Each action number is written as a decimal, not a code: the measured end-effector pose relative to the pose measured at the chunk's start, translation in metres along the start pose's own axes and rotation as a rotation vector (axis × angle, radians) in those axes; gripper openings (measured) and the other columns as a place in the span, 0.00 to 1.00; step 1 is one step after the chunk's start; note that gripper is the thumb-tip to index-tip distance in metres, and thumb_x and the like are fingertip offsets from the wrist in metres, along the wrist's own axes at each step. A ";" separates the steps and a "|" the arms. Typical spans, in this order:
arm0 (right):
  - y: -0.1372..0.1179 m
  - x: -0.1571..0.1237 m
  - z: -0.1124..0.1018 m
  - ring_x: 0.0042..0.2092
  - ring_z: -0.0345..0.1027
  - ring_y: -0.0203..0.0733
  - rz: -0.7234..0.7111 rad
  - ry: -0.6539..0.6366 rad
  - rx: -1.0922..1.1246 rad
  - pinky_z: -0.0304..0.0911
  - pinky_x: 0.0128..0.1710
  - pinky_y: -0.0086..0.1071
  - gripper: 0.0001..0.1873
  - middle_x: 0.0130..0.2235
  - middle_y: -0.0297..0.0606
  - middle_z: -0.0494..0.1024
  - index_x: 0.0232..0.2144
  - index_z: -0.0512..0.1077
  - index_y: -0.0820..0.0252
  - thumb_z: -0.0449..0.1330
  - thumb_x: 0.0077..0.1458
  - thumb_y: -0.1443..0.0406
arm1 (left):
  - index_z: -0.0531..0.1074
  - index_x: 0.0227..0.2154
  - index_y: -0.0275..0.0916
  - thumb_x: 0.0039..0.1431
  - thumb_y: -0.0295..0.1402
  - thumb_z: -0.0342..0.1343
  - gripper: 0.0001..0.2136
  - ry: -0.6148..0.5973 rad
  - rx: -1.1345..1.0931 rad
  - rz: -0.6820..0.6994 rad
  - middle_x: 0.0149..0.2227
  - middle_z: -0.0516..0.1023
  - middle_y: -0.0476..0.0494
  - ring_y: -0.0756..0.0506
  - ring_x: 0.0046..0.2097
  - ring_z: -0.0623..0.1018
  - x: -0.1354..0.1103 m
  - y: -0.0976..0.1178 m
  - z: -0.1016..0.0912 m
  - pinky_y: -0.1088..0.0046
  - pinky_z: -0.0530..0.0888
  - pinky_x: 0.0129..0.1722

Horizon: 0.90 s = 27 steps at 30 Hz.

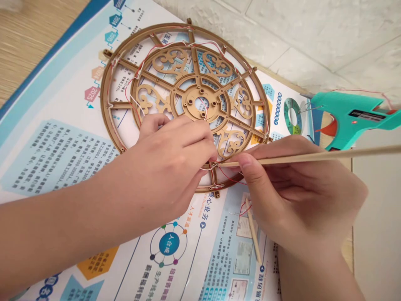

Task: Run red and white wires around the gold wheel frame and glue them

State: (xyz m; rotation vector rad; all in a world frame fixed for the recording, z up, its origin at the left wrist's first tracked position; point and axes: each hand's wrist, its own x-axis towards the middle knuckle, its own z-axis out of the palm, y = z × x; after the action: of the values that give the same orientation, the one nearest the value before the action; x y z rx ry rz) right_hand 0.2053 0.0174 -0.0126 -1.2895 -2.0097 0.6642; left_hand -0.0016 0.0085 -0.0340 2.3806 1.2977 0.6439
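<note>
Printed poster (pixel 62 159) covers the surface, and the round wheel frame (pixel 194 79) lies on it. Red and white wires (pixel 138 69) already run round most spokes, so the near rim looks like what is left. The right hand (pixel 291 196) has its grip clamped on 1 stick (pixel 313 156), whose tip is at the wires there. The left hand (pixel 171 161) presses beside it, and I cannot tell its grip.

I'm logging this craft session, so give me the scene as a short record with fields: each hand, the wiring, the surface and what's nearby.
Left hand: lies on the lower part of the brown wheel frame, fingers curled at the wires; a pinch cannot be told.
Right hand: pinches a long wooden stick, tip at the frame's lower rim.
Wiring: red and white, running along the frame.
Surface: printed poster under the frame.
Nearby: teal glue gun at right; short stick on the poster, partly under the right hand.
</note>
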 end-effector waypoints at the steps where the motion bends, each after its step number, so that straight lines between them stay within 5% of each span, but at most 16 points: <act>1: 0.000 0.001 0.001 0.30 0.76 0.36 0.011 0.005 0.006 0.69 0.23 0.32 0.05 0.34 0.32 0.79 0.34 0.76 0.53 0.67 0.64 0.65 | 0.72 0.36 0.42 0.67 0.23 0.46 0.11 0.003 -0.006 0.004 0.41 0.77 0.45 0.39 0.45 0.76 -0.001 -0.001 0.000 0.52 0.65 0.48; 27: -0.004 0.013 -0.002 0.30 0.76 0.34 -0.004 -0.145 0.045 0.70 0.23 0.29 0.05 0.33 0.30 0.77 0.35 0.71 0.54 0.63 0.66 0.65 | 0.73 0.35 0.44 0.66 0.20 0.46 0.14 0.000 0.002 0.024 0.42 0.79 0.48 0.40 0.46 0.76 -0.001 0.000 0.000 0.54 0.63 0.45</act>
State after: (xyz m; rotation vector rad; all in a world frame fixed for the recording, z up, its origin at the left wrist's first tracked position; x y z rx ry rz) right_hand 0.2000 0.0280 -0.0054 -1.2416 -2.1001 0.8171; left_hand -0.0024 0.0077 -0.0345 2.4007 1.2722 0.6503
